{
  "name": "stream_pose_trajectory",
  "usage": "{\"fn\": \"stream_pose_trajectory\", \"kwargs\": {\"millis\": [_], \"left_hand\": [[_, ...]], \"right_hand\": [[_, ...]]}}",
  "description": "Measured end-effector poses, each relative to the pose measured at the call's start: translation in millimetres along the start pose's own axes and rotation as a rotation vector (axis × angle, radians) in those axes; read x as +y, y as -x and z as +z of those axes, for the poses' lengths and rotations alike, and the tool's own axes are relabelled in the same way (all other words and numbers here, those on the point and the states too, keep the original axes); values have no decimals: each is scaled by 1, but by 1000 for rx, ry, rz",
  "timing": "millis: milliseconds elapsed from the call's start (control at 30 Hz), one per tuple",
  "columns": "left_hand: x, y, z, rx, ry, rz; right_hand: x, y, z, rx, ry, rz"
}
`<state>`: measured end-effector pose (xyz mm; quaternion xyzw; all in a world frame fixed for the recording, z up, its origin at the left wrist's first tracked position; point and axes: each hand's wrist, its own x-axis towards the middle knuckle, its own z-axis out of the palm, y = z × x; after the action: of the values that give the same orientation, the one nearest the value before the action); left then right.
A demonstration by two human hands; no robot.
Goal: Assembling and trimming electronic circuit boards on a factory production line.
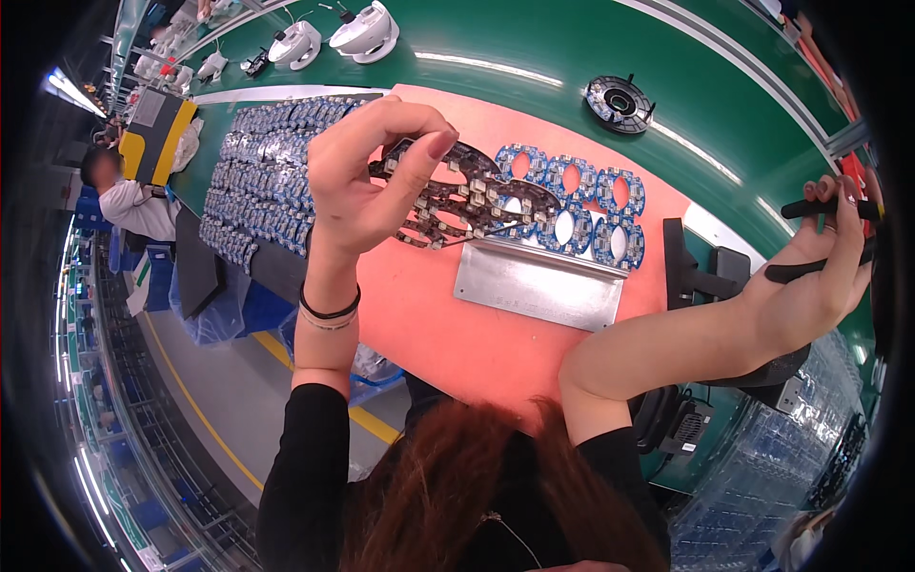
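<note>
My left hand point(367, 176) is raised over the pink mat, thumb and fingers closed on the edge of a dark circuit board panel point(453, 205) with oval cut-outs and small mounted parts. Several blue circuit boards point(620, 191) with oval holes lie to the panel's right, and the panel's edge overlaps some of them in view. Below them is a silver metal plate point(538, 286) with a raised rim. Far out to the right, my right hand point(810, 272) is closed around a tool with two black handles point(829, 208); its working end is not visible.
Rows of blue circuit boards point(262, 172) cover a dark sheet at the left. A round black device point(620, 103) and white units point(365, 33) stand on the green bench. Black equipment point(701, 267) and clear plastic trays point(762, 458) are at the right. Another person point(133, 205) sits far left.
</note>
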<state>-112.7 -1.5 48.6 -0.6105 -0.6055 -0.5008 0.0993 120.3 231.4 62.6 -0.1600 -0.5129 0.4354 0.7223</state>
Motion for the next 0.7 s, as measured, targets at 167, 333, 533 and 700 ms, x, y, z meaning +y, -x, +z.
{"fn": "stream_pose_trajectory", "kwargs": {"millis": [167, 333, 533, 700], "left_hand": [[0, -2, -1, -2, 10, 11], [-1, -2, 0, 6, 4, 18], [-2, -4, 0, 11, 10, 40], [-3, -7, 3, -12, 2, 68]], "right_hand": [[1, 0, 0, -10, -7, -3], [1, 0, 2, 8, -6, 0], [1, 0, 4, 28, -2, 12], [3, 0, 4, 34, -4, 6]]}}
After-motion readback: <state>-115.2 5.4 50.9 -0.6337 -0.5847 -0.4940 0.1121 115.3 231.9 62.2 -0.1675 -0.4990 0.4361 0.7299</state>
